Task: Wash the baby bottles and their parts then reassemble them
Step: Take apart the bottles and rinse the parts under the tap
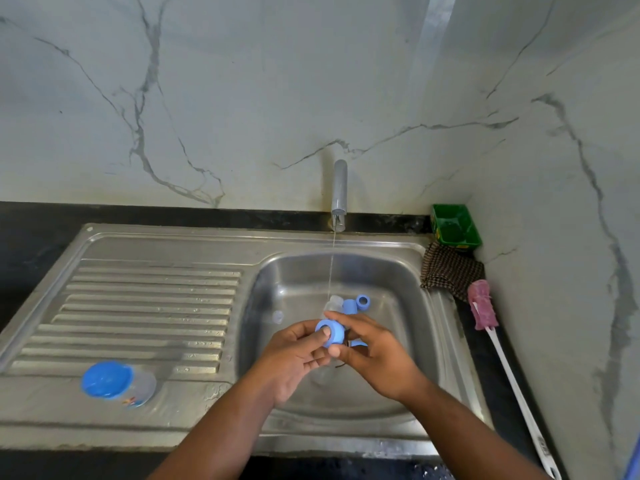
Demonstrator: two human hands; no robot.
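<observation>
- Now both hands work above the sink basin (298, 271), so drips fall inside. The left hand (294, 358) grips a blue screw ring (330, 332), thumb across its opening, and the right hand (374, 351) pinches its other side, probably rubbing it.
- A tap (339, 192) runs thinly onto loose parts (349, 304) in the basin, likely awaiting washing.
- One capped bottle (117, 384) lies apart on the drainboard (145, 299).
</observation>
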